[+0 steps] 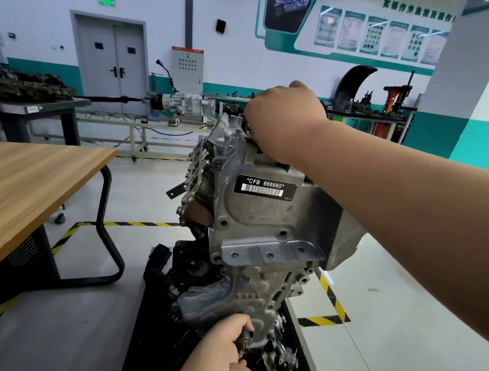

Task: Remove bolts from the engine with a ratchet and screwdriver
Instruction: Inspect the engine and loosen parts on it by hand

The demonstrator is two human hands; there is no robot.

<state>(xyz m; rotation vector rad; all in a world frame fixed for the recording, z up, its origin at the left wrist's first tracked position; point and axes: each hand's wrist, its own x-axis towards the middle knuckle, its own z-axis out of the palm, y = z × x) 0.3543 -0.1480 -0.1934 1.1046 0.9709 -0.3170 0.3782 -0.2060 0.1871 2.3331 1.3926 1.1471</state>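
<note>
Right hand (pixel 283 115): reaching over the top of the engine (pixel 264 215), knuckles up and fingers curled down behind the upper edge; whether it grips a tool or a bolt I cannot tell, since the hand hides what is under it.
Left hand (pixel 226 343): low at the foot of the engine, closed around a short metal tool shaft (pixel 245 340) with a ribbed end; probably part of the ratchet, though the head is not clear.
Engine: stands upright on a dark stand (pixel 159 309), its cast cover facing the camera with a black label (pixel 263 186) reading CFB 666660; several bolt holes on the lower bracket (pixel 270 253) look empty.
Risk at the top: the fastener is out of sight, so a tool seated by feel may slip and round the head; knuckles could strike sharp casting.
Risk below: a freed bolt may drop among loose parts by the stand.
Surroundings: wooden table (pixel 35 176) to the left, well apart.
</note>
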